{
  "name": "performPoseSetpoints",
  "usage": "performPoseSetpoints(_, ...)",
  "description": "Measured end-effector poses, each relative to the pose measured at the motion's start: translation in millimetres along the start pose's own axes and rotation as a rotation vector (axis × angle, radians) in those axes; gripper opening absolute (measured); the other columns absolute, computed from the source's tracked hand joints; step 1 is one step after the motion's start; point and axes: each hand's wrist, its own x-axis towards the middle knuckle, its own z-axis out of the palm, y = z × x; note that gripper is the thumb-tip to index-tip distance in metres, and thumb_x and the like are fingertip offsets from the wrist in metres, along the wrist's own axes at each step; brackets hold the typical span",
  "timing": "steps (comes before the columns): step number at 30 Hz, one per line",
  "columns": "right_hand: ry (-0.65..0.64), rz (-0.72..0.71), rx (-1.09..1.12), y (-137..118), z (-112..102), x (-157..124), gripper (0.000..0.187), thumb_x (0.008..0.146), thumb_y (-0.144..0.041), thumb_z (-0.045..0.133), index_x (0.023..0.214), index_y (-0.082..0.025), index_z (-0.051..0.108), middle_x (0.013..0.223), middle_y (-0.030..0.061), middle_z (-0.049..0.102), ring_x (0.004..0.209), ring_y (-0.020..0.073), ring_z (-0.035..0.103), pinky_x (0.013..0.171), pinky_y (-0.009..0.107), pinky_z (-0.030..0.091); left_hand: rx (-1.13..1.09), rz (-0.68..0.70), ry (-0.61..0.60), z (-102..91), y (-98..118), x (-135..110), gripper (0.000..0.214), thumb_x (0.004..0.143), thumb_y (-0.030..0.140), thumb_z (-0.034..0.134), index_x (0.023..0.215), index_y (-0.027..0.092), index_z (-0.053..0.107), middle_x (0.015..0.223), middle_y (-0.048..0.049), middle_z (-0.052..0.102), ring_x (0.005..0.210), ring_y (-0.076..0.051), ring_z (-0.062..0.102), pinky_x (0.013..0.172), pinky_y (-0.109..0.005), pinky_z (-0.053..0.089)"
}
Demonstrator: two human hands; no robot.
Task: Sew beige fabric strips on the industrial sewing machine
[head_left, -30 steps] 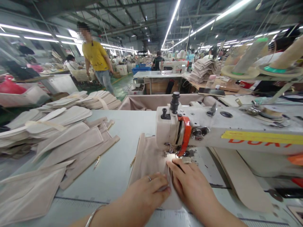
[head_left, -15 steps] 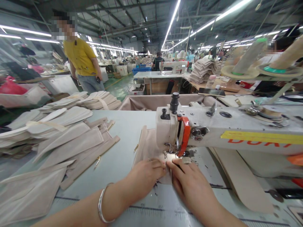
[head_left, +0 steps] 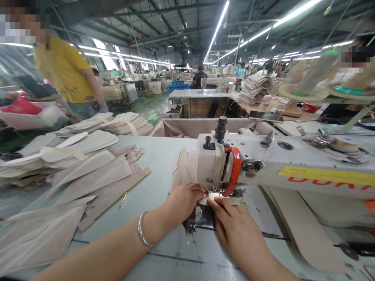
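Note:
A beige fabric piece (head_left: 185, 171) lies under the head of the white sewing machine (head_left: 249, 152), with a small gold zipper pull (head_left: 175, 170) at its left edge. My left hand (head_left: 184, 203), a silver bangle on its wrist, has its fingers together on the fabric left of the needle area. Just in front of the presser foot, my right hand (head_left: 234, 218) pinches the near edge of the fabric. The fingertips of both hands almost meet there. The needle itself is hard to make out beside the orange guard (head_left: 233, 171).
Beige sewn pieces (head_left: 102, 187) and banded stacks of pale panels (head_left: 64, 150) cover the table's left side. Long beige panels (head_left: 307, 230) lie under the machine arm. A fabric-lined bin (head_left: 187, 125) stands behind the table. A person in a yellow shirt (head_left: 64, 74) is at left.
The fabric has moved away from me under the machine head, baring the dark metal plate in front. My left hand has followed it slightly forward. The person in yellow is farther left and nearer.

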Motion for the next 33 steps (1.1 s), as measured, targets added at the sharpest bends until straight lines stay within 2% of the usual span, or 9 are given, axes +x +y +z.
performPoseSetpoints(9, -0.002, 0.018, -0.023, 0, 1, 3, 0.047, 0.09, -0.013, 0.047, 0.137, -0.017, 0.051, 0.123, 0.0114, 0.056, 0.108, 0.0307, 0.051, 0.095, 0.05, 0.046, 0.036, -0.085, 0.059, 5.4, -2, 4, 0.024, 0.093, 0.009, 0.051, 0.1, 0.019, 0.072, 0.106, -0.0051, 0.073, 0.095, -0.02, 0.069, 0.089, -0.033, 0.055)
performPoseSetpoints(17, -0.01, 0.019, -0.013, -2, 0, 4, 0.048, 0.09, -0.012, 0.048, 0.137, -0.016, 0.051, 0.126, 0.0113, 0.055, 0.107, 0.0297, 0.05, 0.094, 0.049, 0.046, 0.045, -0.133, 0.017, 3.0, -1, 5, 0.026, 0.094, 0.01, 0.05, 0.104, 0.02, 0.072, 0.107, -0.0049, 0.072, 0.097, -0.02, 0.067, 0.091, -0.034, 0.054)
performPoseSetpoints(24, -0.028, 0.045, 0.002, -7, -5, 4, 0.042, 0.09, -0.011, 0.05, 0.13, -0.019, 0.057, 0.117, 0.009, 0.058, 0.101, 0.0271, 0.053, 0.092, 0.046, 0.047, -0.002, -0.058, 0.039, 2.2, 1, 1, 0.026, 0.091, 0.007, 0.05, 0.101, 0.018, 0.071, 0.109, -0.0037, 0.072, 0.102, -0.017, 0.066, 0.095, -0.031, 0.053)
performPoseSetpoints(28, -0.015, 0.034, 0.006, -8, -11, 3, 0.039, 0.09, -0.012, 0.051, 0.128, -0.021, 0.059, 0.117, 0.008, 0.06, 0.102, 0.0252, 0.055, 0.092, 0.044, 0.048, -0.018, -0.125, 0.04, 2.4, -1, 1, 0.028, 0.092, 0.008, 0.049, 0.098, 0.02, 0.073, 0.107, -0.0036, 0.072, 0.098, -0.018, 0.068, 0.091, -0.03, 0.055)
performPoseSetpoints(31, -0.007, 0.034, 0.046, 5, -28, -14, 0.027, 0.096, -0.018, 0.048, 0.115, -0.026, 0.065, 0.111, 0.0042, 0.063, 0.1, 0.0219, 0.058, 0.092, 0.041, 0.048, -0.064, -0.161, 0.067, 1.5, -3, 1, 0.026, 0.094, 0.013, 0.049, 0.102, 0.021, 0.073, 0.111, -0.0035, 0.069, 0.1, -0.017, 0.066, 0.093, -0.029, 0.054)
performPoseSetpoints(33, 0.066, 0.091, 0.012, 28, -42, -34, 0.026, 0.099, -0.026, 0.044, 0.112, -0.026, 0.066, 0.109, 0.0052, 0.065, 0.099, 0.0217, 0.059, 0.091, 0.041, 0.049, -0.021, -0.147, 0.095, -0.2, -6, 3, 0.022, 0.095, 0.018, 0.052, 0.103, 0.021, 0.072, 0.111, -0.0049, 0.068, 0.105, -0.019, 0.063, 0.098, -0.033, 0.051)
